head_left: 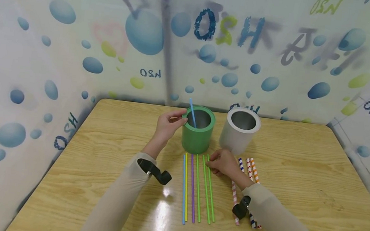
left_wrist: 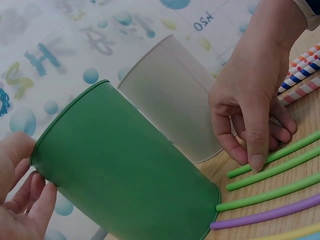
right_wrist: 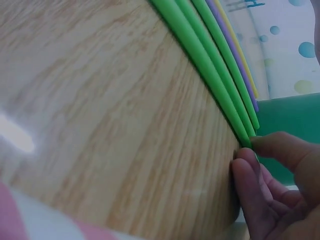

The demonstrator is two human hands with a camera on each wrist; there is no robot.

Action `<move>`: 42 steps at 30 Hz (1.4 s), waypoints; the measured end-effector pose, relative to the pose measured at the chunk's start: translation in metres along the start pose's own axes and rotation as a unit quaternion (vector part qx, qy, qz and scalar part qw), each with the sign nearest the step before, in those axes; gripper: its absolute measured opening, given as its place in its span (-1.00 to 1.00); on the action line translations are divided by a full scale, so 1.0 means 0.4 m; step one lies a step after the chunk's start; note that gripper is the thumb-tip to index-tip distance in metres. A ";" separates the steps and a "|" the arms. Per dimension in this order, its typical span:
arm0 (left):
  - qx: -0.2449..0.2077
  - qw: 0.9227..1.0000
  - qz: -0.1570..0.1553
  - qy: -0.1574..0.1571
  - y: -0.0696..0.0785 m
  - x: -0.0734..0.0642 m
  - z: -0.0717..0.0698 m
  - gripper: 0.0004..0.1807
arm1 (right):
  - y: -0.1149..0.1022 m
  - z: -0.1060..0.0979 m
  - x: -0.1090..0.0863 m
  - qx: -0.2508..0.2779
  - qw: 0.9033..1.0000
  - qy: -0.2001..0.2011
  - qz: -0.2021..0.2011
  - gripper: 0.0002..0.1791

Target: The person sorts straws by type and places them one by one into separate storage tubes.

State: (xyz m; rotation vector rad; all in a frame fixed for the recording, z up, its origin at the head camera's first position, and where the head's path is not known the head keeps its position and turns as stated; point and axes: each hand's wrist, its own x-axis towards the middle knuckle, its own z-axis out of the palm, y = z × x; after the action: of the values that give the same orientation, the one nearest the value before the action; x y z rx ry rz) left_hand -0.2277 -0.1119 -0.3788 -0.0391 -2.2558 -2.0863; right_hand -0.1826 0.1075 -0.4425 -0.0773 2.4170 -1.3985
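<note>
A wood-grain surface carries everything, and two pale sleeves reach over it from the near side. Between the forearms lie plain straws side by side, pointing away: a blue straw, a yellow straw, a purple straw and three green straws. Patterned straws lie right of them, partly hidden under the right forearm. At the green straws' far ends the right hand pinches with its fingertips, seemingly at the rightmost tip. Just beyond stands the green container, a second blue straw leaning inside it; the left hand holds its left rim between thumb and fingers. Beside it stands the white container, and behind hangs a spotted, lettered backdrop.
</note>
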 end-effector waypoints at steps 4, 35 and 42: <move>-0.001 1.000 -0.003 0.001 0.002 -0.001 0.000 -0.68 | 0.000 0.001 0.001 -0.003 1.000 0.006 0.000 -0.81; -0.005 1.000 -0.004 0.002 -0.005 0.001 0.002 -0.68 | -0.009 -0.028 0.005 0.005 0.998 0.005 -0.062 -0.80; -0.006 1.000 -0.001 0.005 -0.008 0.002 0.001 -0.68 | -0.044 -0.054 -0.007 0.037 0.990 0.018 -0.137 -0.80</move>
State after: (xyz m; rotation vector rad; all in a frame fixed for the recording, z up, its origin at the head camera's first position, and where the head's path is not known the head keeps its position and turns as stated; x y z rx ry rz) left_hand -0.2287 -0.1116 -0.3820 -0.0269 -2.2386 -2.0971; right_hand -0.1893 0.1171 -0.4169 -0.3834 2.4520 -1.6163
